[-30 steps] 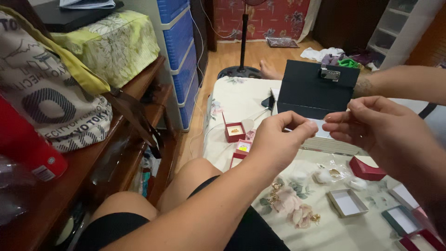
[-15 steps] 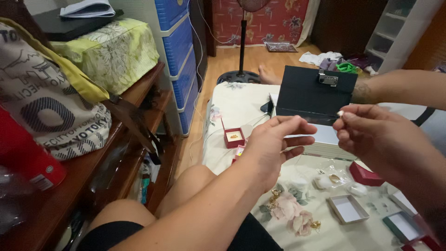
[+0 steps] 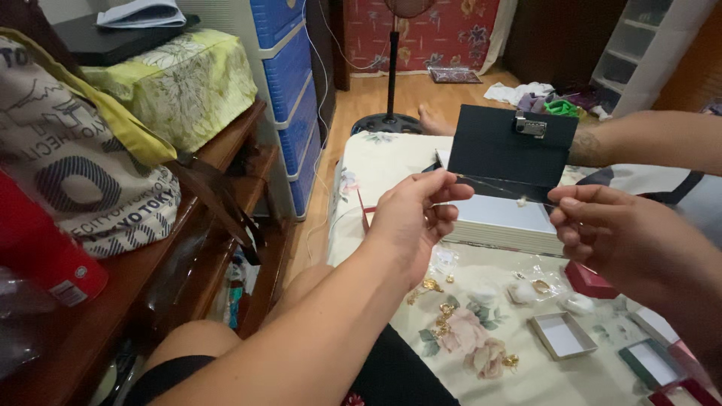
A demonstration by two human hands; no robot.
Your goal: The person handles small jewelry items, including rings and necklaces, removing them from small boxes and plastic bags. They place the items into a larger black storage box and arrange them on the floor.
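A thin chain with a small pale bead on it hangs stretched between your two hands, in front of your chest and above the flowered cloth. Your left hand pinches one end between thumb and forefinger, the other fingers curled loosely beneath. Your right hand pinches the other end the same way, near the bead. The chain sags only slightly, so you hold it nearly taut. It looks very light, limp and fine, likely to kink or tangle, and probably easy to snap if pulled hard. Judging by its thinness, it could slip from a loose grip; the ends are the safest places to hold, with fingertips only. Just beyond your hands stands a dark box lid with a metal clasp, over a white box. Below your right hand lie small open jewellery boxes and gold pieces, which sit below your left hand. Another person's forearm reaches in beyond your right hand
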